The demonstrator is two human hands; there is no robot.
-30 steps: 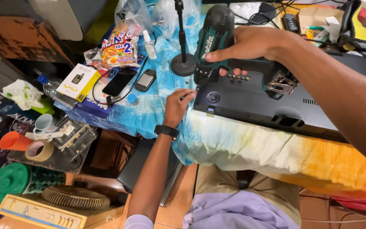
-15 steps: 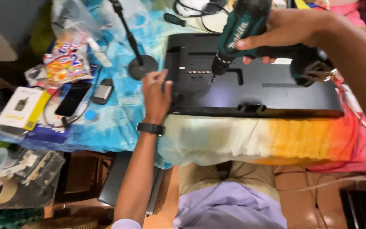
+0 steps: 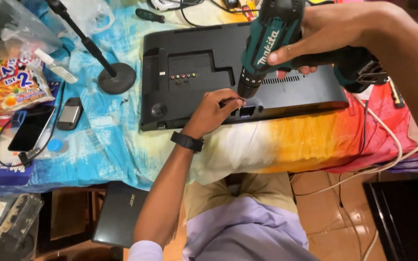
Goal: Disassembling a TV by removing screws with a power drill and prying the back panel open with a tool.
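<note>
Head view: R hand (image 3: 330, 36) at approx 1 o'clock, closed tight round the teal cordless drill (image 3: 272, 43), chuck angled down toward the rear panel of the black monitor (image 3: 194, 72). The monitor lies face-down on the counter (image 3: 112, 140), covered w/ a tie-dye cloth, at 12 o'clock of frame centre. L hand (image 3: 214, 111), watch (image 3: 187, 141) on wrist, sits on the monitor's lower edge, fingertips (image 3: 235, 101) pinched together right under the drill tip; can't tell what they pinch, too small.

Vs 0.5 s ago: L hand has shifted from the monitor's left end to mid-panel, next to the drill tip. Drill is still over the same spot, the R hand's grip unchanged. The camera has come closer, so the monitor fills more of the frame.

At 10 o'clock: round mic-stand base (image 3: 117, 77); at 9 o'clock: snack packet (image 3: 15, 87), phone (image 3: 30, 128). Screwdriver (image 3: 151, 15) at 11 o'clock.
</note>
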